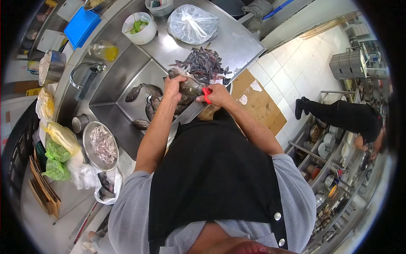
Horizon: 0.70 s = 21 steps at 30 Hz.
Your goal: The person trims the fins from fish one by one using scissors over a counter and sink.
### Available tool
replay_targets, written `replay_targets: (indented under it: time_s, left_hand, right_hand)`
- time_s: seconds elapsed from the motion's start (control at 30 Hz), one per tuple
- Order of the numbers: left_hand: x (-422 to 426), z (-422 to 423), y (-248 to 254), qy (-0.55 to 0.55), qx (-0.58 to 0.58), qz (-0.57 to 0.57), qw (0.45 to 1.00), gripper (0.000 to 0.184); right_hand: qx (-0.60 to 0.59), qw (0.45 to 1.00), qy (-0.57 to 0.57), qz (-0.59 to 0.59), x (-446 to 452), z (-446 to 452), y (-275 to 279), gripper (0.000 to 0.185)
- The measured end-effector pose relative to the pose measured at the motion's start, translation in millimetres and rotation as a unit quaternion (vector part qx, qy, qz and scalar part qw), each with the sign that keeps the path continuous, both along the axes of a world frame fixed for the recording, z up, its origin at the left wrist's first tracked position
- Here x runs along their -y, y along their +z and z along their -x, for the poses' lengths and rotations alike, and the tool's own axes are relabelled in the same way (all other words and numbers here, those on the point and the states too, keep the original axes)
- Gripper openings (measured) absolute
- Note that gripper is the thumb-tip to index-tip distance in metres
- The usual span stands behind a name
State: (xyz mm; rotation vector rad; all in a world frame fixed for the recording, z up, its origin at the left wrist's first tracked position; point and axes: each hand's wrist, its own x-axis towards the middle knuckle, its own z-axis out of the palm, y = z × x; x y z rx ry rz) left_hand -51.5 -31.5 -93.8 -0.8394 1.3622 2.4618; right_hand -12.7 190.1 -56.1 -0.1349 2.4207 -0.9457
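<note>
My left hand [174, 87] is closed on a dark fish [190, 87] over the right edge of the sink. Red-handled scissors [207, 95] are in my right hand [215, 96], their blades against the fish. Just beyond the fish, a pile of dark cut fins [203, 63] lies on the steel counter [241, 40]. Several more whole fish [152, 89] lie in the sink [122, 111], some of them partly hidden by my left arm.
A faucet [86, 67] rises at the sink's left. Behind stand a white tub with green leaves [139, 28] and a tied plastic bag [193, 24]. A bowl of cut pieces [101, 145] sits at left. Another person [344, 118] bends near shelves at right.
</note>
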Motion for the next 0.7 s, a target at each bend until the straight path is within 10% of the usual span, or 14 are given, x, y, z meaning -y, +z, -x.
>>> replay_targets:
  time_s: [0.37, 0.7]
  left_hand:
    - [34, 17, 2, 0.112, -0.029, -0.086, 0.989, 0.024]
    - [21, 13, 47, 0.257, -0.041, -0.19, 0.947, 0.022]
  right_hand:
    - [0.06, 0.986, -0.103, 0.118, -13, -2, 4, 0.067]
    - [0.303, 0.837, -0.173, 0.42, 21, -2, 18, 0.045]
